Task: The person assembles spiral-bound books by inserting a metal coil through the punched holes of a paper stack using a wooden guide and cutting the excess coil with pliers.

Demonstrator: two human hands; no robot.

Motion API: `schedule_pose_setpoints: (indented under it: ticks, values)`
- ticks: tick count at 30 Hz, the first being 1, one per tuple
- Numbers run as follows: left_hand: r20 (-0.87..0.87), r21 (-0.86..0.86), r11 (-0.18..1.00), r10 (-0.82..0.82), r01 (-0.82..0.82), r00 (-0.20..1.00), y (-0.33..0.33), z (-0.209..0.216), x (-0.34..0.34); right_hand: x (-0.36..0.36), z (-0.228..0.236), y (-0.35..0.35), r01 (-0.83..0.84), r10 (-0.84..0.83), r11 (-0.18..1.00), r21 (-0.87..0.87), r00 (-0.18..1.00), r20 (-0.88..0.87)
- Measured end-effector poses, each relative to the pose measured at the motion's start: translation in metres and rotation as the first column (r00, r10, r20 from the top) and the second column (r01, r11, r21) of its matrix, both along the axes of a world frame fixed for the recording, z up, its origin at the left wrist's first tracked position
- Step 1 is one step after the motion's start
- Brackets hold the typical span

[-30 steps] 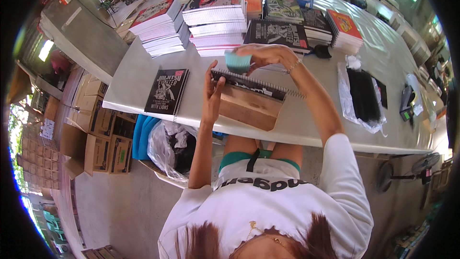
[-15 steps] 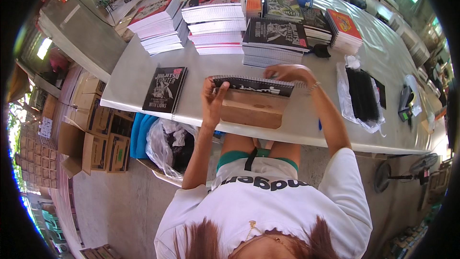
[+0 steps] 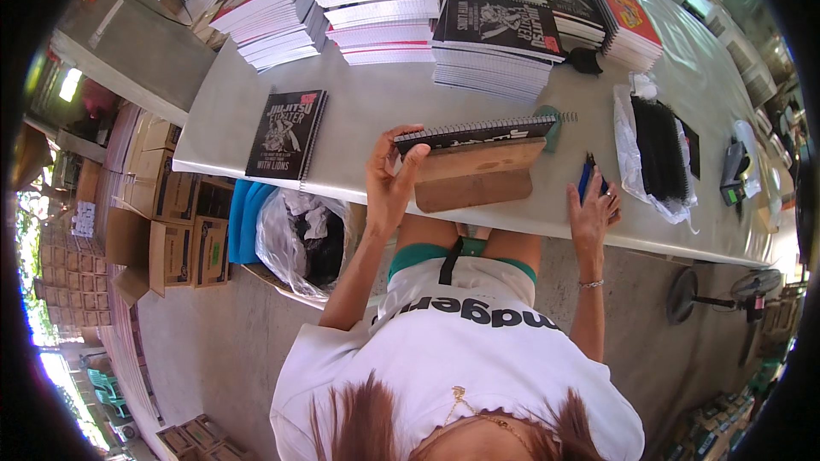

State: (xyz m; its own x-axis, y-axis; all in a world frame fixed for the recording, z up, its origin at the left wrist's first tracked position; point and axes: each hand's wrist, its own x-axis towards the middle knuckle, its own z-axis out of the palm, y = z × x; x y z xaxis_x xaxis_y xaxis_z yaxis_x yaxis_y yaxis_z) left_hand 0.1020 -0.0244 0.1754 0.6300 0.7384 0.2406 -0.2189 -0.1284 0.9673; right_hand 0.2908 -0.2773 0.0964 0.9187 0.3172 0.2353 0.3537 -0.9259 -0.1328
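Note:
A black-covered notebook (image 3: 478,134) stands spine up against a brown wooden stand (image 3: 474,175) near the table's front edge. My left hand (image 3: 395,175) grips its left end, thumb in front and fingers behind. A dark spiral coil (image 3: 567,118) runs along the spine and sticks out past the right end. To the right, my right hand (image 3: 591,215) is over the handles of blue-handled pliers (image 3: 586,177) lying on the table, with its fingers apart. Whether the fingertips touch the handles I cannot tell. A finished-looking black spiral notebook (image 3: 287,135) lies flat at the left.
Several stacks of notebooks (image 3: 491,77) line the far side of the table (image 3: 367,94). Black coils (image 3: 653,154) lie in white plastic at the right. A teal object (image 3: 551,132) is behind the stand. Below the table's left edge are a plastic-lined box (image 3: 286,252) and cardboard boxes (image 3: 175,248).
My right hand has left the right end of the notebook's spine and come down to the pliers. The notebook stays in my left hand. The whole view has shifted slightly.

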Motion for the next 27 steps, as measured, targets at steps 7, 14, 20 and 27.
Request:
schedule_pose_setpoints:
  ticks: [7,14,20,27]
  values:
    - [-0.006,0.066,0.996,0.059,-0.059,0.998,0.006,0.006,-0.002,-0.009,0.032,0.014,-0.247,0.214,0.788,0.565,0.969,0.125]
    - [0.000,0.076,0.996,0.046,-0.046,0.999,0.007,0.003,-0.002,-0.096,0.102,0.087,-0.603,0.600,0.471,0.644,0.754,0.267]
    - [0.013,0.077,0.995,0.063,-0.063,0.998,0.005,0.002,-0.001,-0.122,0.091,0.126,-0.693,0.692,0.447,0.566,0.669,0.272]
    - [0.005,0.134,0.987,0.093,-0.093,0.996,0.007,-0.003,-0.002,-0.125,0.084,0.132,-0.720,0.691,0.470,0.511,0.660,0.295]
